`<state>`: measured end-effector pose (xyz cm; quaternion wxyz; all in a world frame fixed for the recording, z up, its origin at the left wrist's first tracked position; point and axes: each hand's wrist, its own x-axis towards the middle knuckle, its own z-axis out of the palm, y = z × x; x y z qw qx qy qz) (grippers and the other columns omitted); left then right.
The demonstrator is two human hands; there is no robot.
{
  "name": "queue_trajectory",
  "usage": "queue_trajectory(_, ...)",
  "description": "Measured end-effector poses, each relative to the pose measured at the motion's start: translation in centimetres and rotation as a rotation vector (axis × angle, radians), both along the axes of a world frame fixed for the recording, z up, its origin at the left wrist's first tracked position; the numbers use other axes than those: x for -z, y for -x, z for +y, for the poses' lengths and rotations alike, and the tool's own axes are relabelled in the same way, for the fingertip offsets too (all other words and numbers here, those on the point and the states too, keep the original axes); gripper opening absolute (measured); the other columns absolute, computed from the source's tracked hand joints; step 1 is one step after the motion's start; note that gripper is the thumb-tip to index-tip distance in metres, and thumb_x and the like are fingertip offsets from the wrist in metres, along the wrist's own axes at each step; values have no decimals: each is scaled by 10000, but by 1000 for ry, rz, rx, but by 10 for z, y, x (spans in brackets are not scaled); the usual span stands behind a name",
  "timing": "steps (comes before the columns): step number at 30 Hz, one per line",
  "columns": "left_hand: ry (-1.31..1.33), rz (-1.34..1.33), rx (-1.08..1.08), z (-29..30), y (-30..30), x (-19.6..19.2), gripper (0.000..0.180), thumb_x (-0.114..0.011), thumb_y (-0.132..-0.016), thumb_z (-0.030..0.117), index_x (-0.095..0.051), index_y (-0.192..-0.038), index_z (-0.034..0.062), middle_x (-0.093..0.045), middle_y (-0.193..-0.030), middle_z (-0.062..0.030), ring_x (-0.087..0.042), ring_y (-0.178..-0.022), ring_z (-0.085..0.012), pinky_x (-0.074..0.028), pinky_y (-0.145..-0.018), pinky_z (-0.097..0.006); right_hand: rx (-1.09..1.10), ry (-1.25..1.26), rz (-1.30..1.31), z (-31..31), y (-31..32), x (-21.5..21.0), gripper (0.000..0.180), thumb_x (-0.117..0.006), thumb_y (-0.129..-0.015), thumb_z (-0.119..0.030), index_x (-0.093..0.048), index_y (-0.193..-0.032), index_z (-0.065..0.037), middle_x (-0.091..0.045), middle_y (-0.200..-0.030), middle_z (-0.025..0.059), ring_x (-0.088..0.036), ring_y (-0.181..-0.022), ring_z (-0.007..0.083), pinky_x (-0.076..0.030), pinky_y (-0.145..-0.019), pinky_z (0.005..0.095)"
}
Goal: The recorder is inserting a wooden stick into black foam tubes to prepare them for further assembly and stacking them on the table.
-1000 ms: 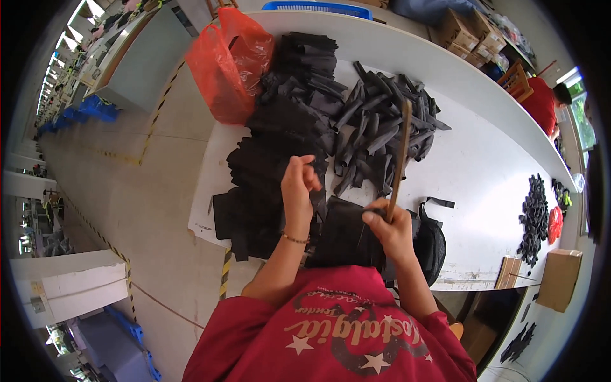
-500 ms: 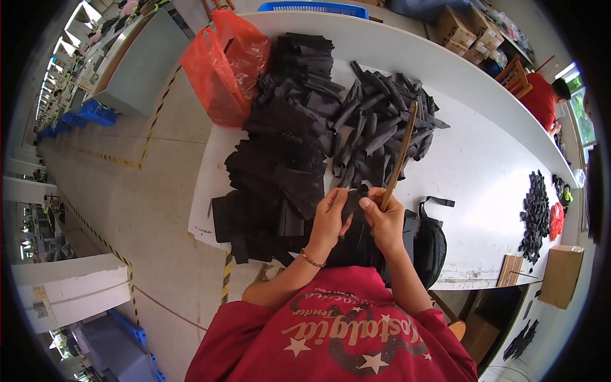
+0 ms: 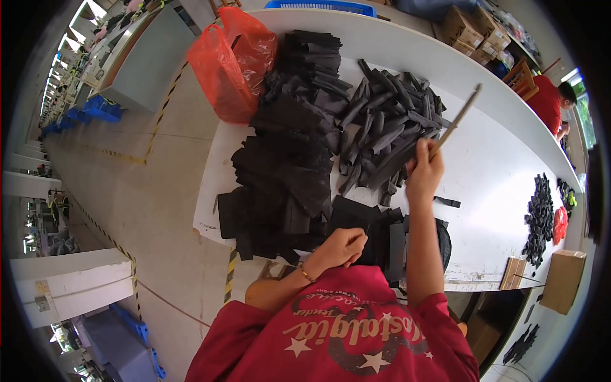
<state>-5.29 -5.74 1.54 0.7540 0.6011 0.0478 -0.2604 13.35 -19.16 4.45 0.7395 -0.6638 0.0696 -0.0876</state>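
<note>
My right hand is closed around a thin wooden stick, which points up and to the right. Just left of that hand lies a loose pile of rolled black fabric pieces; whether a dark piece at its fingers is held or only lies behind them, I cannot tell. My left hand is curled in front of my shirt, its fingertips pressed together, and what may be in them does not show. Flat black fabric pieces are stacked in a long heap to the left. Beneath my right forearm is a partly hidden black mesh bag.
A red plastic bag sits at the white table's far left corner. A raised panel runs along the back, with a blue basket behind it. Farther right are another black heap and a cardboard box. Someone in red is beyond.
My hands were together at a black piece and have parted. The right one moved up and right with the stick, toward the rolled pile; the left one dropped back toward my body.
</note>
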Motion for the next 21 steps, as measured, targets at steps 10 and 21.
queue_trajectory(10,-1289,-899,195,120,-95,59,35,-681,-724,137,-664,-704,115,-613,-890,26,-497,-1102,-211,-387,-890,-383,-613,453,254,-61,62,61,300,-460,-979,-262,-628,-1003,-15,-516,-624,19,-467,-577,103,-375,-551,267)
queue_trajectory(21,-1065,-721,134,142,-103,39,29,-658,-773,133,-674,-776,109,-636,-974,33,-480,-1167,-201,-353,-945,-395,-799,896,99,-82,117,61,195,-600,-893,-210,-656,-1011,-66,-657,-808,170,-639,-748,367,-501,-648,428)
